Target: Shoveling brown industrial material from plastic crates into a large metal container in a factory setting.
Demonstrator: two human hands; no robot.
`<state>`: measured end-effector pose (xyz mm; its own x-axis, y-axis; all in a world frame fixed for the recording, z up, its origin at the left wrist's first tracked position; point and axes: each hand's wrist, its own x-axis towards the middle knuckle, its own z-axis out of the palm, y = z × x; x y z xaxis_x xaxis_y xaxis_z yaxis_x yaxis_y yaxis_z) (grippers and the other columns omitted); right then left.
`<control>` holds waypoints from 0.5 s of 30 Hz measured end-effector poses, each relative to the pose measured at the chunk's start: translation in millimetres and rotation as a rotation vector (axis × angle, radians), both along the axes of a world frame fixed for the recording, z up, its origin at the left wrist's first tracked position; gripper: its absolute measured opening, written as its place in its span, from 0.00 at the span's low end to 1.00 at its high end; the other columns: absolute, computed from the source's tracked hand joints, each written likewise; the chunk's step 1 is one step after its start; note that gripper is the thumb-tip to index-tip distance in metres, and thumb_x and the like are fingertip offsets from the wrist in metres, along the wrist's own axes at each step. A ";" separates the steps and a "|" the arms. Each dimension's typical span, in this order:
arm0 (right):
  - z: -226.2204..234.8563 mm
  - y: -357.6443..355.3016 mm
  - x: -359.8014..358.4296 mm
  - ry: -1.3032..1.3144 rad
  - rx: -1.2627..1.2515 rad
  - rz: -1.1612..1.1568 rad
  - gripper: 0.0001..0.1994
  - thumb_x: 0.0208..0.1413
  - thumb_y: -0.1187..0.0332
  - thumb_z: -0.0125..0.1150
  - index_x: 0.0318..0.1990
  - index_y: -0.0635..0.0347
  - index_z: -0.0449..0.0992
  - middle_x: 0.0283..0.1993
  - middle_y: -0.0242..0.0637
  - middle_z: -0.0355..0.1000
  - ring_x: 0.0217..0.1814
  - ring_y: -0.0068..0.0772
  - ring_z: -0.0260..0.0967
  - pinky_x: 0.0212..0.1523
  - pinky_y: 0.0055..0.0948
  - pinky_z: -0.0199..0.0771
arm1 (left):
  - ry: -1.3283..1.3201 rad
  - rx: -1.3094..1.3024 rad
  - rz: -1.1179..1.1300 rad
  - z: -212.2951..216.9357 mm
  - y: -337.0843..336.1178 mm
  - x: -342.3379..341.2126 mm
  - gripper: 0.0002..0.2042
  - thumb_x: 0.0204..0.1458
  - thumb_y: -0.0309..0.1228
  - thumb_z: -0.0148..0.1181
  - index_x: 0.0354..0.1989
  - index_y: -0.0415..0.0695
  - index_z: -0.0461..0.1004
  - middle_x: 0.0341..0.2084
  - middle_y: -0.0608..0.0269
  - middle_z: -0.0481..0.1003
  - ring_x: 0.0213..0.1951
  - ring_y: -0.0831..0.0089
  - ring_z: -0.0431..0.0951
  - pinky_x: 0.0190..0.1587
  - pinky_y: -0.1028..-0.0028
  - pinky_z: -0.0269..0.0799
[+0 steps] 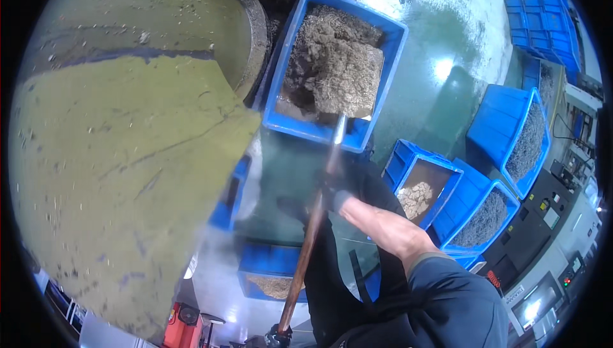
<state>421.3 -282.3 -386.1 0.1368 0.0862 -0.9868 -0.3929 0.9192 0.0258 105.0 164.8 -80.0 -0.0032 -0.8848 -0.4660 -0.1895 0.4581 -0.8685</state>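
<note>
A long wooden-handled shovel [307, 239] runs up from the lower edge to a large blue bin [275, 120]. Its blade is hidden under a heap of clumpy grey-brown material [348, 80] inside the bin. My right hand [331, 193], in a dark glove and slightly blurred, is closed around the shaft below the metal socket. Down at the handle's end, my left hand [278, 335], also dark-gloved, wraps the wood. More of the same wet-looking material lies in the bin around the blade.
A big yellow-green scuffed machine housing [128, 137] fills the left side, close to the bin. Blue bins of grey shavings [529, 140] stand at right, beside a smaller bin with pale chunks [416, 198]. Another blue bin [271, 287] sits by my legs. Machinery [543, 233] lines the far right.
</note>
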 end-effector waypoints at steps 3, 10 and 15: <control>-22.0 -2.3 -5.5 0.006 0.004 -0.075 0.04 0.50 0.70 0.61 0.32 0.60 0.74 0.22 0.33 0.67 0.19 0.32 0.63 0.18 0.31 0.66 | -0.454 0.104 -0.397 -19.7 -22.5 11.6 0.17 0.58 0.39 0.52 0.47 0.39 0.69 0.20 0.69 0.69 0.18 0.82 0.64 0.20 0.81 0.62; 35.7 11.1 -9.0 -0.090 -0.065 -0.060 0.05 0.51 0.70 0.61 0.35 0.58 0.74 0.23 0.33 0.67 0.19 0.30 0.62 0.20 0.32 0.66 | -0.870 1.100 -1.858 67.4 -67.0 65.0 0.15 0.60 0.35 0.43 0.34 0.38 0.75 0.20 0.64 0.74 0.18 0.80 0.68 0.20 0.81 0.61; 88.7 32.1 -4.8 -0.130 -0.069 -0.030 0.04 0.51 0.70 0.62 0.33 0.57 0.74 0.24 0.32 0.68 0.20 0.29 0.62 0.20 0.32 0.66 | -1.139 1.188 -2.174 119.1 -49.8 67.9 0.14 0.57 0.36 0.48 0.29 0.43 0.77 0.17 0.63 0.75 0.17 0.73 0.71 0.20 0.74 0.64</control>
